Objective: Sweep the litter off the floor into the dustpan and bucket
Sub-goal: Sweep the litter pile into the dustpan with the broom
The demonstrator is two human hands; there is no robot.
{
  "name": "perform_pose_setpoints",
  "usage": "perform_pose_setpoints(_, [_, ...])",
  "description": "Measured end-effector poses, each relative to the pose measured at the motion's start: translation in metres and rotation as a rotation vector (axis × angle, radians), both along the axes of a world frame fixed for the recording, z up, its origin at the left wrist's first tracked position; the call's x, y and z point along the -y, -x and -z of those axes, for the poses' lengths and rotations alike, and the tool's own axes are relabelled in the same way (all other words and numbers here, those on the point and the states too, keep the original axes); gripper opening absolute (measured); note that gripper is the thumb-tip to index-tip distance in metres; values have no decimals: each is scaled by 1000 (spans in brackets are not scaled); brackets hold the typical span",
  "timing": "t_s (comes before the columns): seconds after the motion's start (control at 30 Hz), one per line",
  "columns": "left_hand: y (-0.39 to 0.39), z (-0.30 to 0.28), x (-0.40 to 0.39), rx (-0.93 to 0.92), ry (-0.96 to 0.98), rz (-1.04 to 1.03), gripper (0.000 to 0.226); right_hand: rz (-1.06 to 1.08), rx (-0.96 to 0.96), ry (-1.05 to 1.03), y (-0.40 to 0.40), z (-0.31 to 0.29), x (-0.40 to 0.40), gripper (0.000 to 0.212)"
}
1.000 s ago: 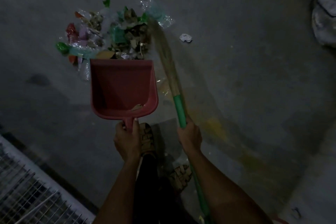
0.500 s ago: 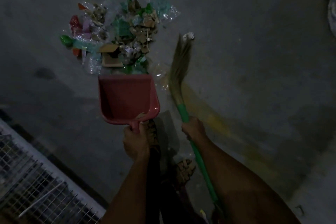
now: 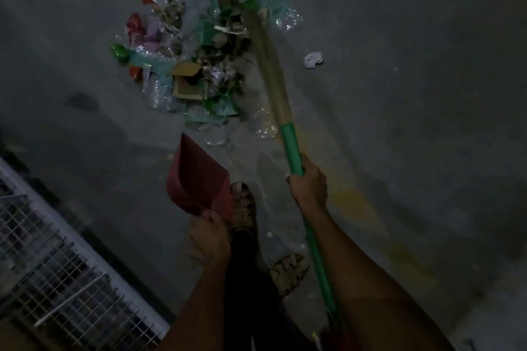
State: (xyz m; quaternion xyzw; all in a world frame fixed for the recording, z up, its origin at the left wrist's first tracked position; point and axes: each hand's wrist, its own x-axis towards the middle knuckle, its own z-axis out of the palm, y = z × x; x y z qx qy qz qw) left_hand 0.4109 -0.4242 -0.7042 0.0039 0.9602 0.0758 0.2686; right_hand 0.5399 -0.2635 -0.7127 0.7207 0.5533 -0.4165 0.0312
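One red dustpan is gripped by the left hand, one green-handled broom by the right hand. One litter pile lies beyond both hands; one crumpled paper sits apart.

A dim grey concrete floor fills the view, mottled with a dark stain at the left and yellowish smears at the lower right. A heap of litter lies on it in the upper middle: clear plastic wrappers, green and red scraps, dry leaves and a small open cardboard box. A crumpled white paper ball sits apart, to the right of the heap. Two feet in woven sandals stand on the floor below the heap. A wire mesh grille runs along the lower left edge.
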Motion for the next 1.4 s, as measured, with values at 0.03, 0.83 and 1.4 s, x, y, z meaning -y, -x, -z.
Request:
perform_pose_setpoints(0.03, [2,0,-5,12,13,16,41,33,14,-22,1,1,-6,63])
perform_pose_setpoints(0.83, [110,-16,-149,137,-229,154,32,341,-11,-175,92,-12,-210,36])
perform_pose_setpoints(1.4, [34,8,-324,103,-186,-223,49,-272,-17,165,44,-6,-375,52])
